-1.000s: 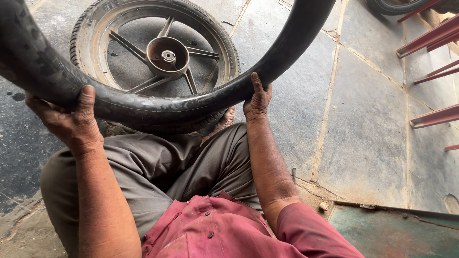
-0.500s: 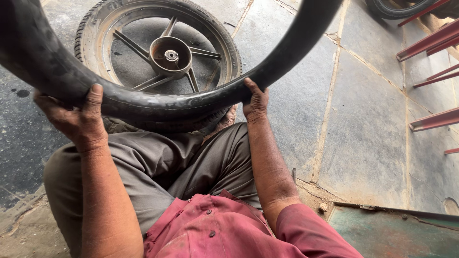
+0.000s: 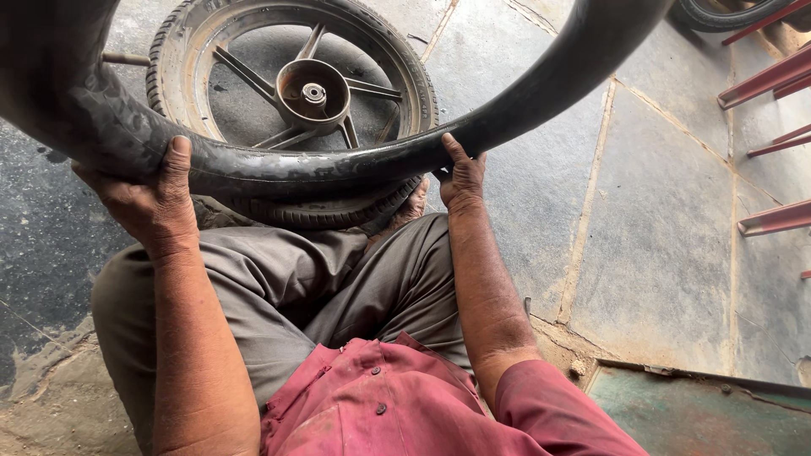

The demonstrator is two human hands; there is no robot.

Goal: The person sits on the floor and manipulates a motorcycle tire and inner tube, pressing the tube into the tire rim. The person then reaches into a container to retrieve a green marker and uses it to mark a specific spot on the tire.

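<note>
I am holding a black rubber inner tube (image 3: 338,169) up in front of me with both hands. My left hand (image 3: 148,203) is clamped around the tube's thick lower-left curve, thumb lying over the top and fingers wrapped beneath. My right hand (image 3: 460,181) is closing on the tube further along to the right, where it is starting to sweep upward, thumb pressing on the near face. The tube is arcing between my two grips and rising out of view on either side. Below and beyond it, a motorcycle wheel (image 3: 296,93) with its tyre and a spoked rim is lying flat on the stone floor (image 3: 667,253), just past my knees. Red metal bars (image 3: 773,84) are standing at the right edge.
</note>
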